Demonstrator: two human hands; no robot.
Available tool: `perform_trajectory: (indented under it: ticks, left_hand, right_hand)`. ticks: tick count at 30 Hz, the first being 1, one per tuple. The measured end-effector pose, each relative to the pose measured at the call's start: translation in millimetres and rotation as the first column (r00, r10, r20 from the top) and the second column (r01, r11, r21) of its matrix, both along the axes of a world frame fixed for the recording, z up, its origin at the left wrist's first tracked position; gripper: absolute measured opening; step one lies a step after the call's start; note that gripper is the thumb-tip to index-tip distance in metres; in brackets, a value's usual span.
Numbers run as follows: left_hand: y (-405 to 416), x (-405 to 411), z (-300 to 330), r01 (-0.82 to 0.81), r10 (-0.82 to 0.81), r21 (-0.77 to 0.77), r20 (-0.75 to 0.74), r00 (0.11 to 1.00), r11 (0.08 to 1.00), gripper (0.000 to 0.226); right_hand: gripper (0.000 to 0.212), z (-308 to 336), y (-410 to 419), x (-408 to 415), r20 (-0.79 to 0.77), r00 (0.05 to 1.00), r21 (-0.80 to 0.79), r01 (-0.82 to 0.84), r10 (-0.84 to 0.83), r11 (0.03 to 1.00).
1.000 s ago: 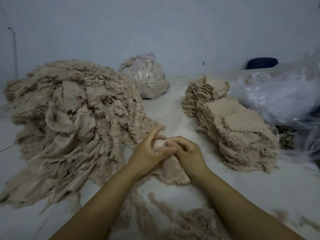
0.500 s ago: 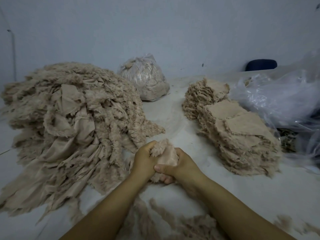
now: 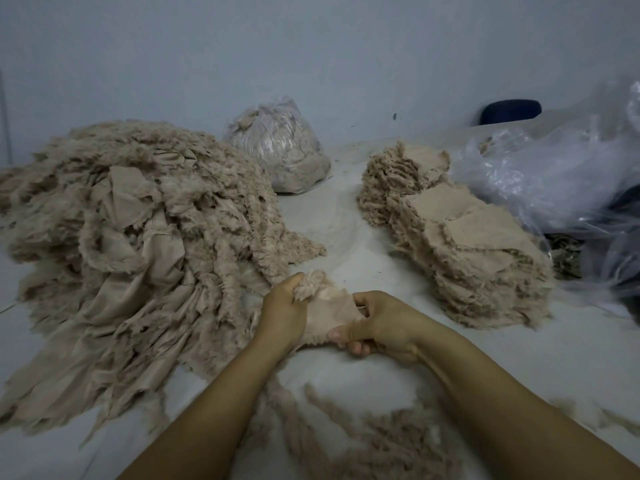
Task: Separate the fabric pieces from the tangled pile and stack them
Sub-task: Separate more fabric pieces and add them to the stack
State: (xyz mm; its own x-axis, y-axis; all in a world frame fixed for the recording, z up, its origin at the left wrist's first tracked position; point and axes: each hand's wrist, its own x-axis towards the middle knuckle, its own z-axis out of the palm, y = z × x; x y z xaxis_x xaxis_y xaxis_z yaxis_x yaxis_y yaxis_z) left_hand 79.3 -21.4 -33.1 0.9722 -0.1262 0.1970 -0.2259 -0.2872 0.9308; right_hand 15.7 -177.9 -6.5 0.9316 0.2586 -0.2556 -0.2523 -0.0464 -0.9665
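Note:
A big tangled pile of beige frayed fabric fills the left of the white table. On the right lies a long stack of flat beige pieces. Between them, near the table's front, I hold one small beige fabric piece. My left hand grips its frayed upper end, fingers curled around a fluffy tuft. My right hand pinches its right edge between thumb and fingers. The piece is stretched between the two hands, just above the table.
A clear plastic bag stuffed with beige scraps stands at the back. Crumpled clear plastic sheeting lies at the right beside the stack. Loose frayed threads litter the table in front of my arms. A dark blue object sits far right.
One second ago both hands worked close together on the piece on the table. Since then they gripped it, lifted it and moved apart, spreading the piece flatter between them.

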Motion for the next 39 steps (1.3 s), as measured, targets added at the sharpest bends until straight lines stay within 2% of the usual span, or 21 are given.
perform_trajectory:
  ticks: [4, 6, 8, 10, 13, 17, 20, 21, 22, 25, 27, 30, 33, 39]
  left_hand:
    - [6.4, 4.0, 0.6, -0.1, 0.101, -0.044, 0.001, 0.995, 0.994, 0.023]
    - [7.2, 5.2, 2.1, -0.126, 0.124, -0.107, -0.026, 0.992, 0.986, 0.027]
    - [1.4, 0.2, 4.2, -0.104, 0.103, -0.099, -0.017, 0.995, 0.99, 0.029]
    - [-4.5, -6.5, 6.9, -0.074, 0.076, -0.069, 0.021, 0.997, 0.995, 0.026]
    - [-5.7, -7.0, 8.5, -0.048, 0.049, -0.046, 0.04, 0.998, 0.998, 0.025]
    - [-1.0, -0.2, 7.5, -0.034, 0.031, -0.03, -0.078, 0.996, 0.999, 0.023]
    - [-0.2, 1.6, 7.9, -0.009, 0.006, -0.027, -0.128, 0.992, 1.0, 0.045]
    - [-0.2, 2.3, 7.5, -0.013, 0.009, -0.03, -0.138, 0.99, 0.999, 0.046]
    - [0.7, 2.6, 7.3, -0.022, 0.017, -0.031, -0.142, 0.99, 0.999, 0.043]
    - [4.0, 2.8, 9.2, -0.046, 0.042, -0.036, -0.121, 0.992, 0.998, 0.015]
    - [3.1, 0.1, 12.6, -0.063, 0.045, -0.108, -0.166, 0.985, 0.992, 0.025]
    - [-4.4, -1.7, 18.0, -0.125, 0.039, -0.27, -0.302, 0.953, 0.955, 0.026]
    - [-8.4, -3.6, 18.2, -0.118, 0.045, -0.234, -0.296, 0.954, 0.965, 0.027]
    - [4.3, 7.6, 7.0, -0.124, 0.125, 0.024, -0.087, 0.988, 0.992, 0.024]
  right_hand:
    - [0.047, -2.5, -6.2, -1.1, -0.053, 0.991, 0.014, 0.127, -0.126, 0.992]
    - [0.061, -3.1, -2.8, -1.9, -0.078, 0.981, 0.1, 0.186, -0.178, 0.978]
    - [0.063, -2.0, 10.0, -2.6, -0.109, 0.983, 0.209, 0.167, -0.147, 0.964]
    - [0.063, -3.2, 23.3, -2.6, -0.116, 0.982, 0.25, 0.176, -0.151, 0.952]
    - [0.057, -5.1, 27.1, -1.4, -0.084, 0.978, 0.201, 0.206, -0.192, 0.958]
    - [0.049, -2.1, 19.3, -2.6, -0.016, 0.988, 0.119, 0.152, -0.151, 0.981]
    - [0.047, -1.4, 15.8, -4.0, 0.003, 0.993, 0.075, 0.12, -0.121, 0.99]
    - [0.048, -1.0, 15.0, -4.0, -0.001, 0.993, 0.064, 0.116, -0.116, 0.991]
    - [0.05, -0.2, 14.3, -3.8, -0.005, 0.992, 0.053, 0.125, -0.125, 0.991]
    - [0.058, -0.3, 10.7, -2.1, 0.014, 0.979, 0.035, 0.205, -0.206, 0.978]
    - [0.064, -2.7, 10.8, -2.9, 0.055, 0.971, 0.023, 0.231, -0.232, 0.973]
    - [0.065, -7.4, 20.1, -7.0, 0.127, 0.974, -0.002, 0.19, -0.188, 0.982]
    - [0.057, -8.4, 28.6, -8.5, 0.136, 0.983, 0.011, 0.123, -0.123, 0.992]
    - [0.039, -4.4, 13.6, -6.9, 0.123, 0.984, -0.037, 0.134, -0.128, 0.99]
